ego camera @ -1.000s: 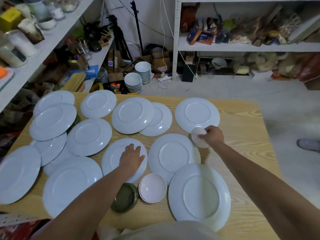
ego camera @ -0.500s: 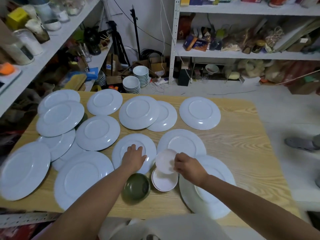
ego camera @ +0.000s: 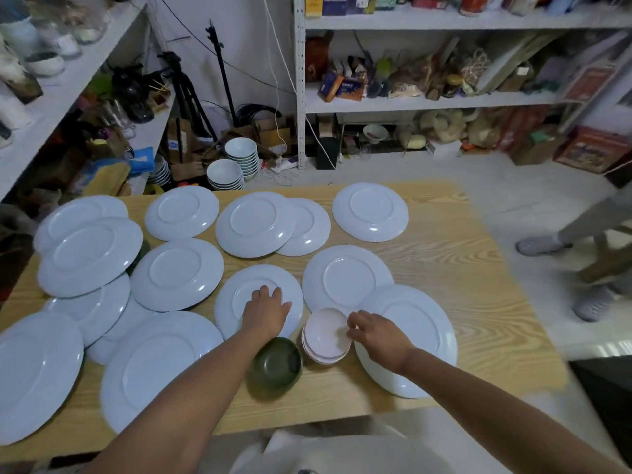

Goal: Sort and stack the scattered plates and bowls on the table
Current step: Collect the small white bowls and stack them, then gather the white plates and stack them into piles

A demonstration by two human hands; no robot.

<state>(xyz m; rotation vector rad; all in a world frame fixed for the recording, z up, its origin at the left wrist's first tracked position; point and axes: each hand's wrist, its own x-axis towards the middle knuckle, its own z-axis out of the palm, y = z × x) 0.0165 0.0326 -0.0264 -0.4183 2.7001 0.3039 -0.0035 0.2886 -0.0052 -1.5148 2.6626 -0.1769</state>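
Desk [ego camera: 444, 261] strewn with pale plates [ego camera: 371, 212]. Left hand [ego camera: 266, 311] flat, fingers spread, on near plate [ego camera: 229, 302]. Right hand [ego camera: 379, 333] pinches rim of pink bowl [ego camera: 325, 330], stacked between hands; green bowl [ego camera: 277, 364] beside left wrist.

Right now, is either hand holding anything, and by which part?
The right hand pinches the top white bowl by its right rim. The left hand only rests flat on a plate.

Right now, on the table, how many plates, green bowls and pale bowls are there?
Plates: 14
Green bowls: 2, one mostly hidden under plates at the left
Pale bowls: about 3, stacked; the rims are hard to separate
Total: about 19
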